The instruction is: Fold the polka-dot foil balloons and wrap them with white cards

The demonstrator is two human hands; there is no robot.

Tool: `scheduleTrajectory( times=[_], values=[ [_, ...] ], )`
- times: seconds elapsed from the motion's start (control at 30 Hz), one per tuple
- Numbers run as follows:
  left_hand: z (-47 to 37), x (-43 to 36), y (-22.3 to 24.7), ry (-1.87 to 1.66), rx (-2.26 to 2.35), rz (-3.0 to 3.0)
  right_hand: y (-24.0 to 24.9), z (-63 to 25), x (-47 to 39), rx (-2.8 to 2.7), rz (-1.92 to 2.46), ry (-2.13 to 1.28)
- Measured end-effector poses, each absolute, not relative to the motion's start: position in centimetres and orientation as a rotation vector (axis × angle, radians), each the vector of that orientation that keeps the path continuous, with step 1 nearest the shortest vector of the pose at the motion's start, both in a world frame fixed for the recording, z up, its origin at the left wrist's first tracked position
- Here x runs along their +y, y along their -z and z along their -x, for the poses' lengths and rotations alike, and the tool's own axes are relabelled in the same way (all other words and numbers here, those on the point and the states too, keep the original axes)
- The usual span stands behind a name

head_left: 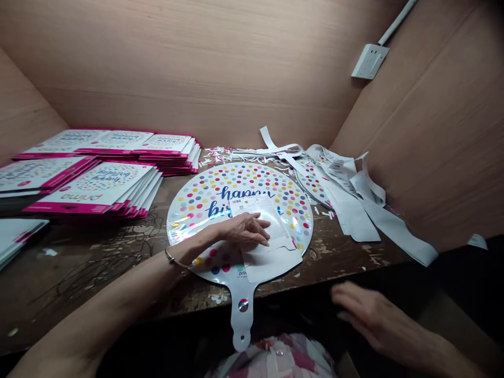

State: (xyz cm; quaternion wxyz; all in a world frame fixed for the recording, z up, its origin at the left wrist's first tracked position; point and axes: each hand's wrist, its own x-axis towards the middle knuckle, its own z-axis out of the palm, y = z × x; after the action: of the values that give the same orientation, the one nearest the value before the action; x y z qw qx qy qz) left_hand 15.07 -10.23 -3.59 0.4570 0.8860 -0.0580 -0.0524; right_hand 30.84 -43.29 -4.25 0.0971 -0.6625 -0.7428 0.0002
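Observation:
A flat round foil balloon (189, 202) with coloured dots and blue "happy birthday" lettering lies face up, its tail overhanging the table's front edge. On top of it is a white printed card sleeve (271, 268), its flap towards the front. My left hand (248, 229) rests on the sleeve with fingers stretched out, hiding part of the lettering. To the right, beyond the front edge, my right hand (366, 315) is in the air, slightly blurred. Its fingers are loosely extended, and I see nothing held in them.
Stacks of pink-edged printed packets (94, 184) stand at the left. Curled white paper strips (374, 215) lie at the right, partly over another dotted balloon (311, 178). Paper scraps (216, 155) litter the back. Wooden panels enclose the table (118, 252); a socket (370, 61) is mounted upper right.

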Motion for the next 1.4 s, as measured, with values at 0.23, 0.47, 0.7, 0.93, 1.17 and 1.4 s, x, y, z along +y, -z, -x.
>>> scheduleTrajectory(
  times=[0.23, 0.47, 0.7, 0.93, 1.17, 1.4],
  values=[
    [-13.6, -14.7, 2.1, 0.036, -0.174, -2.623, 4.5, -30.4, -33.7, -2.326, 1.644, 0.012],
    [-9.1, -20.1, 3.3, -0.032, 0.178, -2.948, 7.6, -29.3, -34.3, -2.246, 1.538, 0.088],
    [-9.2, -19.8, 4.3, -0.207, 0.2, -2.873, 7.2, -28.5, -33.2, -1.998, 1.655, 0.148],
    [-10.1, -19.2, 6.1, -0.341, 0.381, -2.97, 7.6, -27.5, -30.0, -1.776, 2.154, 0.217],
    [-8.7, -21.2, 5.7, -0.144, 0.341, -3.035, 7.8, -26.5, -31.1, -1.934, 1.948, 0.246],
    [-5.1, -26.4, 5.9, -0.221, 0.207, -3.203, 9.1, -23.9, -35.9, -2.083, 1.416, 0.46]
  ],
)
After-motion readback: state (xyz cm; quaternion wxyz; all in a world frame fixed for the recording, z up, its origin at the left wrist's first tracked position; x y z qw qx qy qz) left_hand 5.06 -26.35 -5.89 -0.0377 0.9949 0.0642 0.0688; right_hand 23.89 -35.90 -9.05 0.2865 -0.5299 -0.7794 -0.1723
